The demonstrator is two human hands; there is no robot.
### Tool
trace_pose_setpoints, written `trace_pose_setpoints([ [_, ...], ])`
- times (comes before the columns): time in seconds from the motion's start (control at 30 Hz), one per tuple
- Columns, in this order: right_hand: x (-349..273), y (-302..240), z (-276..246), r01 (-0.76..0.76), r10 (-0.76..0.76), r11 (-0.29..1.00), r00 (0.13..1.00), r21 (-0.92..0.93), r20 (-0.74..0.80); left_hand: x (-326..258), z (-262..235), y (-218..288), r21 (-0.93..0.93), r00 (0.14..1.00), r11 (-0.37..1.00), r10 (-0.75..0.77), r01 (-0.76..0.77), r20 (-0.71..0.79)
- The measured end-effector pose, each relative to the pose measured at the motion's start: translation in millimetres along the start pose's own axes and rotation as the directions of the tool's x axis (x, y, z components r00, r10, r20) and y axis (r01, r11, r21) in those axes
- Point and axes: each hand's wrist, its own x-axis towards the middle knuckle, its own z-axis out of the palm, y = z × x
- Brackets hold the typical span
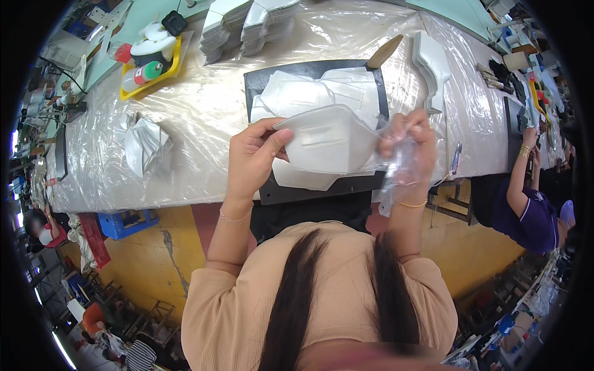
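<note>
Workshop worktop (204, 127), sheeted in clear plastic. Black board (288, 194): one, at the near edge, carrying loose white pieces (294, 89). White panel (331, 145): one, held up over the board. Left hand (252, 147): thumb and fingers clamped on the panel's left edge. Right hand (417, 142): by the panel's right end, motion-blurred; cannot tell whether fingers are together or apart. Clear film (400, 168): crumpled, at that hand. Step in hand, by judgement: drawing film off the panel. Next move seems to call for a steady left pinch and a clean pull from the right.
</note>
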Motion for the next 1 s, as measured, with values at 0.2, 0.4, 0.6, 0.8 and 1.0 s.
trace_pose_setpoints([
  [0.2, -21, -93, -55, 0.227, -0.186, 0.961, 0.953, 0.156, -0.240, -2, -44, -1, 0.030, 0.992, 0.995, -0.093, 0.095, -0.089],
  [0.4, -69, -179, -103, 0.361, -0.350, 0.932, 0.920, 0.032, -0.179, -11, -51, -40, 0.081, 0.956, 0.954, -0.291, 0.287, 0.041],
  [0.6, -80, -208, -123, 0.503, -0.498, 0.862, 0.864, 0.061, -0.078, -5, -44, -64, 0.281, 0.917, 0.876, -0.397, 0.392, -0.042],
  [0.8, -58, -166, -99, 0.463, -0.457, 0.886, 0.881, 0.027, -0.125, -2, -39, -51, 0.634, 0.959, 0.724, -0.262, 0.270, -0.109],
  [1.0, -20, -97, -57, 0.274, -0.284, 0.959, 0.933, -0.075, -0.223, 41, -36, -44, 0.820, 0.974, 0.572, 0.189, -0.009, -0.121],
])
